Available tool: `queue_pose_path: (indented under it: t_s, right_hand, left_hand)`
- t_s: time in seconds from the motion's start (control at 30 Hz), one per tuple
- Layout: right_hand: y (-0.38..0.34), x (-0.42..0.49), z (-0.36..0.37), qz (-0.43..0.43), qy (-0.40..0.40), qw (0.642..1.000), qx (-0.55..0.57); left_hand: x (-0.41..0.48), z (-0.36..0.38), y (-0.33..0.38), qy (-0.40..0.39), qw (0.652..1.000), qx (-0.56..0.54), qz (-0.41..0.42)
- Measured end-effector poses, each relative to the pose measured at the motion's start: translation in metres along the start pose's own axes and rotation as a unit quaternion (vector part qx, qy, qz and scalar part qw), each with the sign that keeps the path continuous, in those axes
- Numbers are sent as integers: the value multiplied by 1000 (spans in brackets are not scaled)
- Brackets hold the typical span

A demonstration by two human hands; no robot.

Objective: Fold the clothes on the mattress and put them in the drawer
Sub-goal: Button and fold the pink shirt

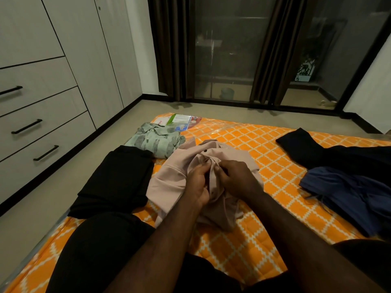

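Note:
A pale pink shirt (171, 176) lies crumpled in the middle of the orange patterned mattress (243, 246). My left hand (196, 182) and my right hand (237, 176) both pinch its button strip, close together. A folded black garment (114, 178) lies to the left, and a folded green patterned shirt (154, 139) sits beyond it. On the right, a black garment (330, 155) and a dark blue garment (351, 193) lie unfolded. Three drawers (42, 132) with black handles stand shut in the wardrobe on the left.
Bare floor (38, 208) runs between the mattress and the wardrobe. A printed label (182, 121) lies under the plastic wrap at the mattress's far corner. Dark curtains (169, 47) and glass doors (224, 49) stand at the back. My legs in black lie across the near mattress.

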State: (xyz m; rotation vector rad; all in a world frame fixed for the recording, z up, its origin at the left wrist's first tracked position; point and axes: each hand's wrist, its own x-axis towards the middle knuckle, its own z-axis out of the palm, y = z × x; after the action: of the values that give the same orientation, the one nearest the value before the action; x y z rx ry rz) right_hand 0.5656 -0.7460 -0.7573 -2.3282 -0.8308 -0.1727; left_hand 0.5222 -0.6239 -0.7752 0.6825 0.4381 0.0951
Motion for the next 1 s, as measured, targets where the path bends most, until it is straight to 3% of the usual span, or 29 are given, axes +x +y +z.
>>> queue_pose_path:
  t_s: [0.17, 0.33, 0.47, 0.53, 0.6, 0.7, 0.77, 0.87, 1.0]
  right_hand:
    - [-2, -2, -3, -16, -26, 999, 10]
    - [1, -3, -2, 8, 2, 1000, 0]
    - [2, 0, -4, 70, 46, 997, 6]
    - [2, 0, -5, 100, 68, 993, 11]
    - [1, 0, -7, 137, 82, 986, 49]
    - [2, 0, -12, 194, 84, 967, 140]
    - [2, -1, -14, 207, 78, 963, 153]
    - [0, -3, -14, 207, 75, 964, 147]
    - [-4, -4, -13, 168, 53, 982, 60]
  left_hand:
    - [-4, 1, 0, -54, 996, 67, 25]
    - [-1, -1, -5, -29, 983, 160, 82]
    - [5, -7, -10, 30, 951, 258, 168]
    - [8, -11, -12, 74, 908, 351, 218]
    - [4, -11, -11, 104, 833, 456, 294]
    - [-4, -6, -7, 57, 722, 553, 413]
    - [-3, -4, -7, 26, 694, 603, 393]
    - [1, -6, -9, 28, 682, 664, 307]
    - [-1, -6, -2, 14, 711, 661, 240]
